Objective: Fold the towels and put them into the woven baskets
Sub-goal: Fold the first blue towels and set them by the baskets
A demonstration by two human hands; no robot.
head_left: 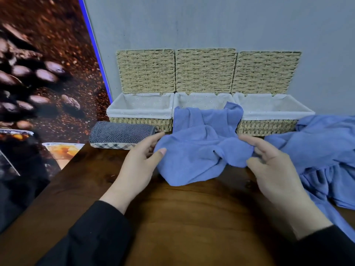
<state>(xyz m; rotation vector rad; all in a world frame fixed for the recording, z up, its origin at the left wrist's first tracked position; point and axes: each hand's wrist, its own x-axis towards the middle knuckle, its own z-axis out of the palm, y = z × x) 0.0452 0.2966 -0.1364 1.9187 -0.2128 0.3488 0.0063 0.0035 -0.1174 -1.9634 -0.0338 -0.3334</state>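
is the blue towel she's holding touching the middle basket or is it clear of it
Touching. The head view shows the blue towel draped over the front rim of the middle basket, its far edge lying against the white lining.

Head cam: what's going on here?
A person is working on a crumpled blue towel on the wooden table, left hand and right hand gripping its sides. It drapes over the middle basket's front rim, not yet folded. All three baskets stand open. A rolled grey towel and more blue cloth wait alongside.
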